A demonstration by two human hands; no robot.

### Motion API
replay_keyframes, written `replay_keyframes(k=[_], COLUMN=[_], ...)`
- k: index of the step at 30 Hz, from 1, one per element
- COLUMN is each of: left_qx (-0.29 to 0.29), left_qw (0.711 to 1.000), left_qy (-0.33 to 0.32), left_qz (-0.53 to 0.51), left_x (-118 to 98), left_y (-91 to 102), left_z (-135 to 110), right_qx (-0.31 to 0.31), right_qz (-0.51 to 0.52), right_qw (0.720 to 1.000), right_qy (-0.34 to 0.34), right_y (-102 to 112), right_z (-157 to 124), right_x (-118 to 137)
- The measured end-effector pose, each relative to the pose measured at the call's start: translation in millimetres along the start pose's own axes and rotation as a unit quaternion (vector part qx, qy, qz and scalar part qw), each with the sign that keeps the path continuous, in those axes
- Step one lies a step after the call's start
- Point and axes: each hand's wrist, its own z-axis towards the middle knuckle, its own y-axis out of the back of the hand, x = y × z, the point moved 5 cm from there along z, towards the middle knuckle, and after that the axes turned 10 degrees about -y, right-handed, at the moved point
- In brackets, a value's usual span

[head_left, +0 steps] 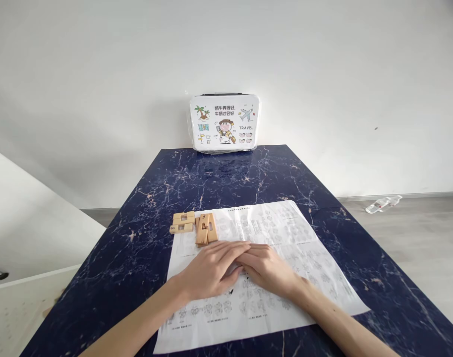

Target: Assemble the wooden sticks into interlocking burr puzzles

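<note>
L hand (pixel 213 270) lies palm-down, fingers stretched flat, on the large white printed paper sheet (pixel 286 233). Its fingertips overlap those of R hand (pixel 268 270), also flat & outstretched. Neither grips anything visible. Just beyond L fingers, pale notched wooden puzzle blocks (pixel 206 229) sit at sheet's far-left corner, some on the dark blue marbled tabletop (pixel 226 173). White cartoon-printed case (pixel 225 122) stands at far edge, against wall.

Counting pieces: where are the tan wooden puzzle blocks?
The blocks lie left of centre in head view, at the white paper sheet's far-left corner, beyond the left hand.
</note>
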Motion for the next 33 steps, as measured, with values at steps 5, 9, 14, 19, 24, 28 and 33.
replay_keyframes(k=[5, 9, 14, 19, 24, 28, 33], left_qx=[-0.047, -0.140, -0.136, -0.043, -0.034, -0.067, -0.107], left_qw=[0.998, 0.983, 0.960, 0.947, 0.941, 0.939, 0.928], left_qy=[-0.032, -0.003, 0.174, 0.284, 0.313, 0.316, 0.332], left_qz=[0.041, 0.116, 0.174, 0.142, 0.121, 0.119, 0.129], left_x=[-2, 22, 75, 104, 109, 109, 108], left_y=[6.9, 43.7, 101.7, 109.7, 99.4, 98.9, 101.5], left_z=[2, -4, -38, -89, -105, -103, -106], right_qx=[-0.003, -0.001, 0.015, 0.016, 0.019, 0.018, 0.011], right_qz=[0.026, 0.048, 0.042, 0.046, 0.052, 0.047, 0.041], right_qw=[0.999, 0.995, 0.990, 0.992, 0.990, 0.990, 0.989], right_qy=[-0.021, -0.085, -0.133, -0.119, -0.127, -0.132, -0.140], right_y=[4, 11, 12, 9, 8, 10, 12], right_z=[2, 3, 3, 2, 1, 1, 1], right_x=[-1, -6, -10, -8, -8, -9, -12])
